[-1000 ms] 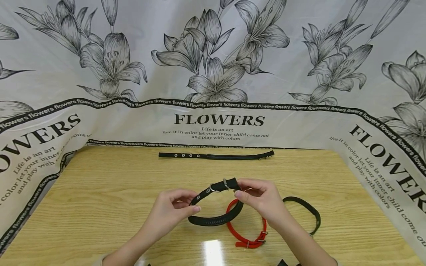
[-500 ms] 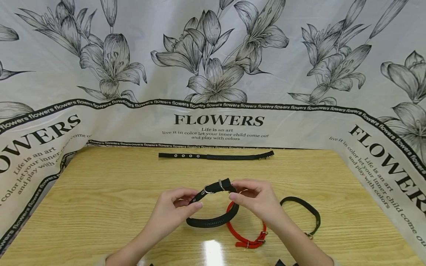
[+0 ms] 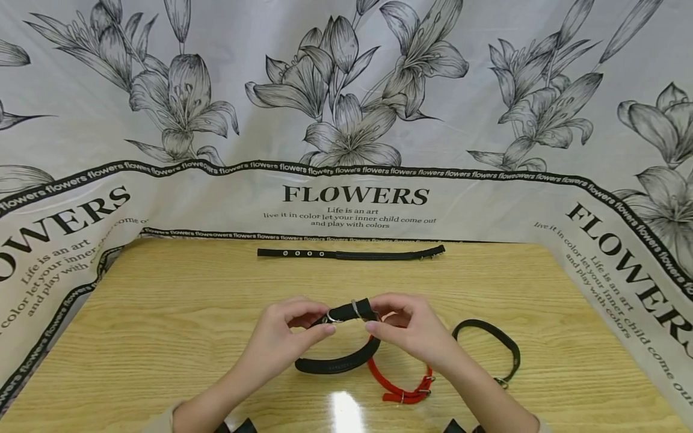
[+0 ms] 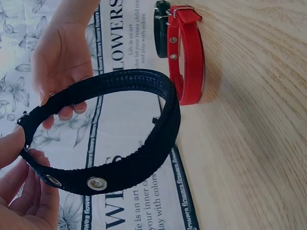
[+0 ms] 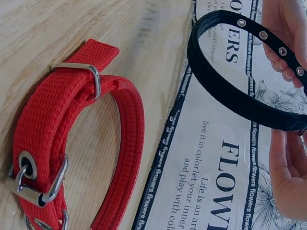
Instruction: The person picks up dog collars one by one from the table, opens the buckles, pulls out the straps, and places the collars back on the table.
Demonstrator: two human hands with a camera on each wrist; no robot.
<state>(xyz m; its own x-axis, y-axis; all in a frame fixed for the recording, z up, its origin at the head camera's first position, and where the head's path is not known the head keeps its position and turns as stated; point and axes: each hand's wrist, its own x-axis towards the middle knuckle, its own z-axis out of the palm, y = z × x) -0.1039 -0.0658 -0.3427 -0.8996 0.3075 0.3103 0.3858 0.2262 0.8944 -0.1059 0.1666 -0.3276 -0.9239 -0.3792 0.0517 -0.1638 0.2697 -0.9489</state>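
A black dog collar (image 3: 338, 365) bent into a loop hangs above the table between both hands. My left hand (image 3: 287, 332) pinches its strap at the left, near a metal ring, between thumb and fingers. On the other side, my right hand (image 3: 407, 328) grips the strap close to the metal loop and its flat end. Metal eyelets show along the black collar (image 4: 148, 155) in the left wrist view. Fingers partly hide the buckle. Below and behind the right hand lies a red dog collar (image 5: 129, 139), buckled into a loop.
Another dark collar (image 3: 489, 328) lies looped on the wooden table (image 3: 162, 288), right of the red one. A black collar (image 3: 373, 256) is stretched out straight near the back edge. Behind the table hangs a white flower-printed cloth (image 3: 216, 198).
Both hands and the held black collar have shifted slightly left. The collar's upper strap has come down and lies more level, and the hands are closer together. The other collars stay put.
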